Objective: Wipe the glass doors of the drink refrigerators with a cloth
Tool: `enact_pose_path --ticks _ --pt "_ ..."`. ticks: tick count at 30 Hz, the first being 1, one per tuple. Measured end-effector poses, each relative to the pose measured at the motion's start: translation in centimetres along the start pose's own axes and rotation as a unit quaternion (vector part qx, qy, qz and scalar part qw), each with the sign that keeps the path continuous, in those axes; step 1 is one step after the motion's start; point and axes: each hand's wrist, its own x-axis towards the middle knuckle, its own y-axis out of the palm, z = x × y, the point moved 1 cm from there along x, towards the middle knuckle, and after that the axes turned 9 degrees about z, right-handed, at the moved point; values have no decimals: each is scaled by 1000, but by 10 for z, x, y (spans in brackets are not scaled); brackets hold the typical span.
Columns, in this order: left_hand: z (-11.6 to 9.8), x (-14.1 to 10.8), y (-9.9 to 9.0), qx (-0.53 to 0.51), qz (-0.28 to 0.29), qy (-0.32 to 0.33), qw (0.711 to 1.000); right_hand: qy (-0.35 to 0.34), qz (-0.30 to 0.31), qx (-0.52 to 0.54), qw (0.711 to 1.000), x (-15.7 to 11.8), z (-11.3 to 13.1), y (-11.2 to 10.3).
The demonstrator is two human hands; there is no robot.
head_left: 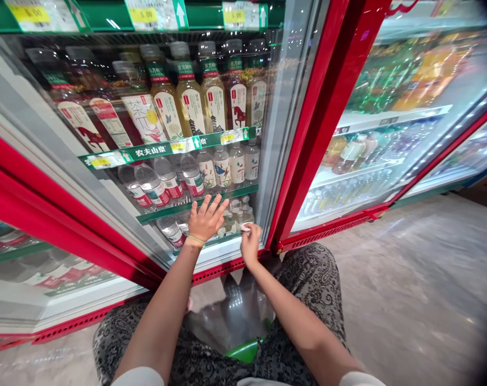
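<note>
In the head view, your left hand (205, 219) is open and released, with all its fingers spread wide, and it holds nothing. It is low in front of the glass door (227, 107) of a red-framed drinks cooler (319, 107), but I cannot tell if the palm touches the glass. A thin green band (196, 239) goes around your left wrist.

Your right hand (250, 245) is just to the right of your left hand, and it is closed in a small pinch. A small white piece (245, 227) sits at the top of this hand, held between the fingers. It may be paper or tissue, but it is too small to tell.

Behind the glass, straight ahead of your hands, stand clear water bottles (223, 169) with plastic caps. Higher above your hands is a row of bottled tea drinks (191, 104), and a green shelf strip (163, 150) with yellow price tags runs between these two rows.

Below your hands, between your knees in gray patterned trousers (311, 279), there is a clear plastic bag (227, 316) with a green part (245, 351) at its lower end. To the right of your right hand, a polished concrete floor (412, 300) spreads out.
</note>
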Motion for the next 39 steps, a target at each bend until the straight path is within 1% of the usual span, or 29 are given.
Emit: enact_pose_path --ticks 1,2,3,4,7,9,10,11,12,14,16,18,20,22,23,25,28,30,32,34,36,38,39 --pt "0 0 -3 1 5 1 1000 -10 26 6 1000 -9 4 7" --pt "0 0 -6 2 14 2 1000 -15 41 10 999 -13 6 9" --pt "0 -2 -10 4 26 6 1000 -13 42 12 999 -11 5 7" --pt "1 -4 -15 9 40 11 999 -4 29 12 1000 -4 3 1" --pt "4 -20 -27 25 65 27 997 41 -53 5 998 30 -6 -24" --pt "6 -35 -34 31 68 34 997 63 -93 3 994 44 -6 -28" --pt "7 -43 -36 32 69 35 996 66 -98 5 993 43 -3 -25" --pt "8 -51 -37 33 72 37 996 62 -91 7 994 37 1 -18" --pt "9 -59 -38 33 76 36 996 50 -71 8 996 26 5 -8" --pt "12 -73 -39 32 79 31 996 12 -4 -2 1000 -4 12 15" --pt "15 -86 -38 28 80 31 996 -25 62 -26 997 -32 15 34" --pt "21 -98 -34 18 90 33 995 -44 96 -50 993 -49 12 41" --pt "27 -107 -30 3 106 32 994 -57 102 -62 991 -52 8 39" --pt "31 -115 -24 -7 114 32 993 -65 97 -65 991 -45 6 32" --pt "32 -117 -21 -8 110 32 993 -63 92 -61 992 -40 6 28" --pt "32 -121 -17 -4 87 26 996 -46 79 -46 995 -32 7 23" --pt "29 -124 -13 6 56 10 998 -12 50 -33 998 -24 12 23" --pt "27 -124 -13 1 50 3 999 0 26 -38 999 -16 20 27" --pt "26 -122 -14 -12 47 -12 999 4 3 -40 999 -2 36 30" --pt "27 -119 -17 -23 41 -35 998 -13 -22 -35 999 17 58 33" --pt "28 -117 -23 -22 35 -54 998 -57 -35 -30 997 31 78 37" --pt "29 -115 -29 -13 30 -67 997 -98 -31 -32 994 33 87 42" --pt "30 -115 -31 -7 28 -70 997 -101 -22 -35 994 28 86 43"
